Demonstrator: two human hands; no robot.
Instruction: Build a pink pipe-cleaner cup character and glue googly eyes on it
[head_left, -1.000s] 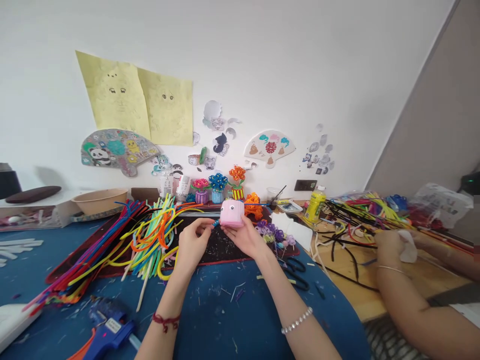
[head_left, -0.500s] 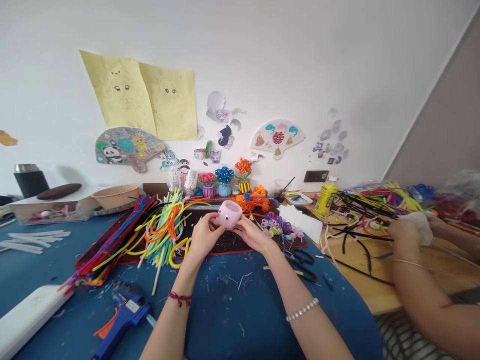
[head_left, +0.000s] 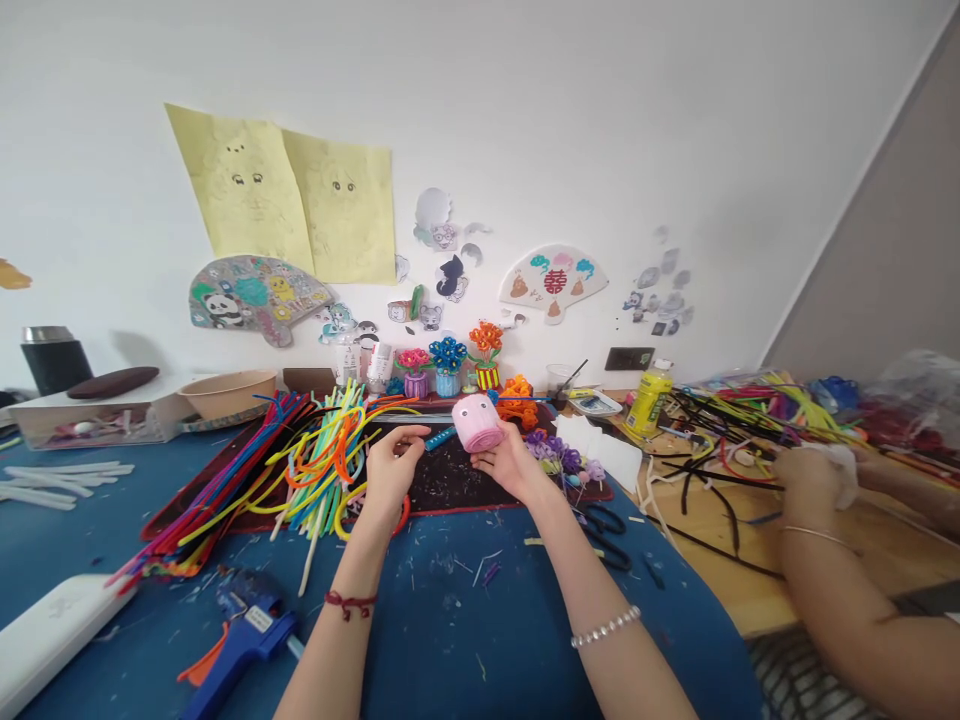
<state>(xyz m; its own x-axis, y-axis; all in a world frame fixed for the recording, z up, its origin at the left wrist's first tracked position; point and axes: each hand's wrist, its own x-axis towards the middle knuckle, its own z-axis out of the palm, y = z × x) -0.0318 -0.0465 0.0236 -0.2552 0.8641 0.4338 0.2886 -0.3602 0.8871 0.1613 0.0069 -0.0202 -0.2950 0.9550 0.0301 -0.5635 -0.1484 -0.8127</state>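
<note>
Along the left of the tabletop (head_left: pixel 480 660), one white block (head_left: pixel 52 630) and a loose group of flat white sticks (head_left: pixel 67 472) are laid out, and one blue glue gun (head_left: pixel 251 625) with an orange part lies near the front edge. One large bundle of multicoloured pipe cleaners (head_left: pixel 322 465) is spread just beside the left hand (head_left: pixel 390 475).

The left hand is narrowly curled, with its fingertips (head_left: pixel 409 438) near one small blue piece (head_left: pixel 440 438). That piece lies between the hand and the cup, but whether it is gripped cannot be told at this size. One pink pipe-cleaner cup (head_left: pixel 478 423) is held tilted above a dark mat (head_left: pixel 450 485), with the right hand (head_left: pixel 510 462) closed around its underside. The cup's left end is near the blue piece.

Behind the cup, three small potted pipe-cleaner flowers (head_left: pixel 448 358) stand in a row, and one orange pipe-cleaner cluster (head_left: pixel 516 402) is placed just to the right of the cup. One bunch of purple pipe-cleaner flowers (head_left: pixel 559 455) lies near the right hand, and one pair of black-handled scissors (head_left: pixel 604 535) lies in front of it. Open blue surface, dotted with scraps, is left below both hands.

Further right, one yellow bottle (head_left: pixel 646 400) stands among black and coloured pipe cleaners (head_left: pixel 720 425). A co-worker's hands (head_left: pixel 810 478) are closed on a white tissue (head_left: pixel 844 475) at the right edge.
</note>
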